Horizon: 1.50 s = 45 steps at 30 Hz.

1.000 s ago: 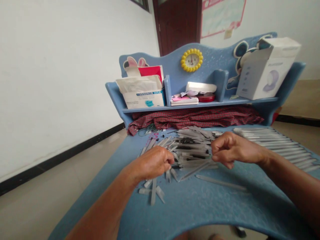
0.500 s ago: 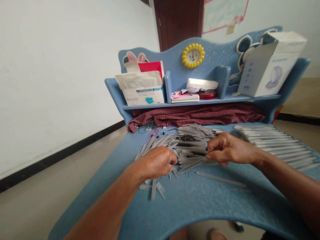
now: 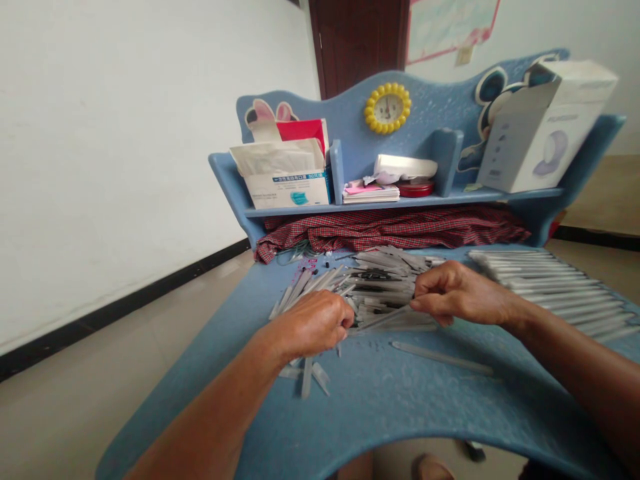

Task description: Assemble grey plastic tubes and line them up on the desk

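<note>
Close head-worn view, forward and down over the blue desk (image 3: 380,393)

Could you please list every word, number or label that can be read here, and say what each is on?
"50", on the front of the mask box; the Chinese characters around it are too blurred to quote surely.
White carton at right: lettering too blurred.
Yellow-rimmed clock: dial markings too small.
Pink-edged poster: no readable text.
Pink print on the blue table: too small to read.
</note>
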Motion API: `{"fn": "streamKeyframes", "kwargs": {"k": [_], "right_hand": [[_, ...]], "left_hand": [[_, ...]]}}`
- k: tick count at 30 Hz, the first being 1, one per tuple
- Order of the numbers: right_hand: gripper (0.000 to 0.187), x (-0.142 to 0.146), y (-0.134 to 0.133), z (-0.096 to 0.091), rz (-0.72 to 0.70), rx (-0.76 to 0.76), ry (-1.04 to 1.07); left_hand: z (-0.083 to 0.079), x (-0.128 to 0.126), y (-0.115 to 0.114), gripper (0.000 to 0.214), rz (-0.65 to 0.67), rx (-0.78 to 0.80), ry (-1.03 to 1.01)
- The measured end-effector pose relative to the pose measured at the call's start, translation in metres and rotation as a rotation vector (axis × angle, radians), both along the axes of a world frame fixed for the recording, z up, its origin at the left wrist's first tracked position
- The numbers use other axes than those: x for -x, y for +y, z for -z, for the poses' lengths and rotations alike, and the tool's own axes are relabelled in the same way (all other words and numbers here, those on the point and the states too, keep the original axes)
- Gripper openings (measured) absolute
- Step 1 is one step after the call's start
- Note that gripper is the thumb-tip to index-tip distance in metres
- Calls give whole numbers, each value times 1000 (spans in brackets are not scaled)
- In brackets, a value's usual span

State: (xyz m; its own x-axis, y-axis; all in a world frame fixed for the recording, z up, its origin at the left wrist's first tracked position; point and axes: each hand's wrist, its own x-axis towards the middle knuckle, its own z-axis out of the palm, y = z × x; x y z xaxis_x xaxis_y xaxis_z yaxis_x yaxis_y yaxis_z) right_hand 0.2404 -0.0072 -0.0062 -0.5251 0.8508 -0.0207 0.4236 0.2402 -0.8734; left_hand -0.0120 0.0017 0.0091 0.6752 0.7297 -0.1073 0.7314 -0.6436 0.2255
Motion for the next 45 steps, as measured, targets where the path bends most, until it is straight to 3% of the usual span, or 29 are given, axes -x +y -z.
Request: {"fn": "streamKeyframes", "kwargs": {"k": [4, 9, 13, 16, 19, 25, 32, 45], "right_hand": [[30, -2, 2, 2, 14, -12, 12], [31, -5, 4, 1, 26, 16, 79], [33, -11, 7, 1, 66, -5, 133], [35, -17, 10, 2, 79, -18, 181], [35, -20, 13, 3, 87, -5, 235], [34, -11, 12, 7, 86, 5, 294], [29, 4, 6, 9, 94, -36, 208], [36, 12, 0, 9, 118, -293, 193]], "left_hand": [[-1, 0, 2, 11, 64, 9, 48], [-1, 2, 6, 9, 84, 25, -62], [-4, 4, 5, 7, -50, 170, -208], [-9, 3, 4, 9, -184, 346, -404], [-13, 4, 5, 18, -316, 418, -623], [-13, 7, 11, 20, -445, 446, -875], [-9, 6, 13, 20, -485, 441, -1052], [-8, 3, 8, 19, -449, 394, -1129]]}}
